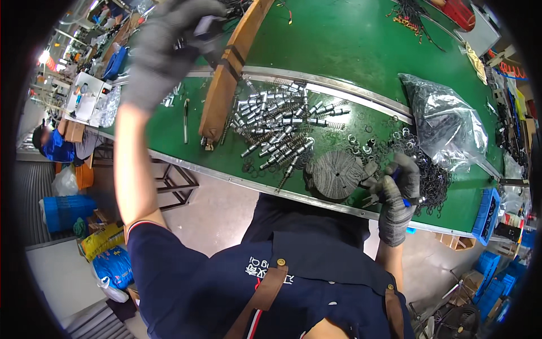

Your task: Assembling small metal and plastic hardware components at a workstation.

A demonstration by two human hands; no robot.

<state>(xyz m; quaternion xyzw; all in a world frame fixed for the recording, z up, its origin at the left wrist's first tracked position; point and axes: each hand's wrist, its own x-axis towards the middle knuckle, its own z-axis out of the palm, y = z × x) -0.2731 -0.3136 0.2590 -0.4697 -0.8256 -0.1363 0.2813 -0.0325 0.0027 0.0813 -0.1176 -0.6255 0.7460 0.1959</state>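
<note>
My left hand point(161, 56), in a grey knit glove, is raised over the far left of the green bench, beside a wooden bar point(217, 104) with dark bands. Motion smears its fingers; a dark, partly shiny thing point(210, 27) shows at them, too blurred to name. At the bench's near edge, my gloved right hand point(400, 189) is closed around blue-handled pliers point(406, 202), their metal tips pointing left. A round grey knit-covered pad point(334, 175) lies left of that hand. Beyond the pad spreads a heap of metal plungers with springs point(282, 124). Black rings point(433, 189) are piled right of the hand.
A metal rail point(350, 87) crosses the green bench. A clear plastic bag point(446, 124) lies at the right, and a thin metal tool point(186, 121) left of the wooden bar. Dark wires point(411, 20) lie at the back. A blue bin point(485, 214) stands at the right end.
</note>
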